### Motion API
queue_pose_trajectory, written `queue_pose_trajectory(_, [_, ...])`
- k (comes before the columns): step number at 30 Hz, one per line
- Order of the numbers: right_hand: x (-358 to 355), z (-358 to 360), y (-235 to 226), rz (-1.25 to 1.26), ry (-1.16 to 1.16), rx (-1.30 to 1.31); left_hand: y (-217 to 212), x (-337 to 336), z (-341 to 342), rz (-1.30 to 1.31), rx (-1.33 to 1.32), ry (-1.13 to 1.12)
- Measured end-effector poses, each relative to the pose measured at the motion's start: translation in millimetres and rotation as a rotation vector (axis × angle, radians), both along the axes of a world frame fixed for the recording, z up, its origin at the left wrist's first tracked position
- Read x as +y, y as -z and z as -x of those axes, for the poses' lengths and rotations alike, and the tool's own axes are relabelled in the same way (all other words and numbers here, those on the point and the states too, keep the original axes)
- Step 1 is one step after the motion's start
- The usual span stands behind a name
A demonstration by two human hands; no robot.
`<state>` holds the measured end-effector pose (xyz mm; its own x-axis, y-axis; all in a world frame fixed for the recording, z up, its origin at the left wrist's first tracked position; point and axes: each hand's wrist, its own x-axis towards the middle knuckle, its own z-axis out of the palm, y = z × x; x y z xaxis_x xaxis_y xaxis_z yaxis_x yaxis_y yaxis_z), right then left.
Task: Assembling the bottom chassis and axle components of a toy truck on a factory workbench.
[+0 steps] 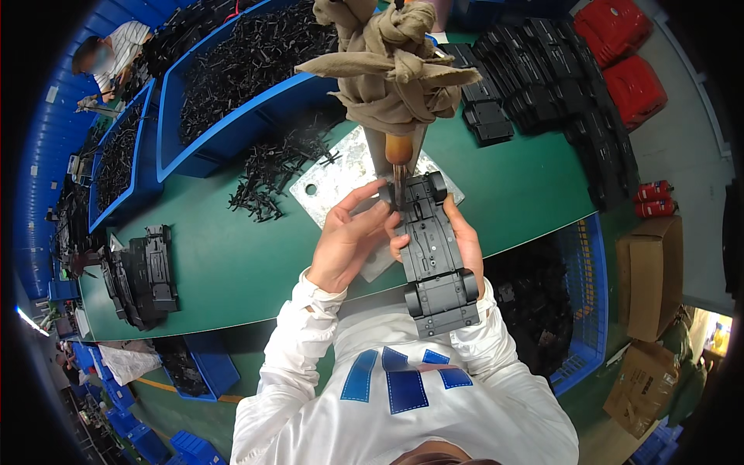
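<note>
A black plastic toy-car chassis (430, 252) with four-cornered wheels is held tilted over the near edge of the green table. My right hand (466, 244) is closed around it, thumb along its right side and fingertips showing at its left edge. My left hand (345, 240) pinches with thumb and forefinger at the far left wheel; whether a small part is also between them is hidden. From above, a cloth-wrapped tool (399, 85) hangs down with an orange-brown collar, and its thin metal tip (399, 186) comes to the chassis's far end, beside my left fingertips.
Under the tool lies a pale metal plate (318, 186). Small black parts (267, 170) are heaped left of it, before a blue bin (225, 128) full of them. More chassis stand at left (147, 271) and far right (535, 74). A person (116, 58) works far left.
</note>
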<state>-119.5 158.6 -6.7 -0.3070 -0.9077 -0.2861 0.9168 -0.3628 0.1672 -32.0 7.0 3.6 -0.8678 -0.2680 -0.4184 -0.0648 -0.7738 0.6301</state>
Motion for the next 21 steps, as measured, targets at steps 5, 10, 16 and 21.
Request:
queue_pose_trajectory(5, [0.7, 0.1, -1.1, -0.018, -0.012, 0.009, 2.2, -1.9, -1.3, -0.028, 0.032, 0.003])
queue_pose_trajectory(10, [0.8, -0.1, 0.2, -0.016, -0.006, 0.007, 1.2, -1.1, -0.8, -0.039, 0.039, 0.008])
queue_pose_trajectory(16, [0.3, 0.4, 2.3, -0.017, -0.010, 0.030, 2.1, -1.7, -1.6, -0.044, 0.045, 0.008])
queue_pose_trajectory(21, [0.9, 0.5, 0.9, -0.020, -0.011, -0.006, 0.6, -1.4, -0.8, -0.032, 0.033, 0.007])
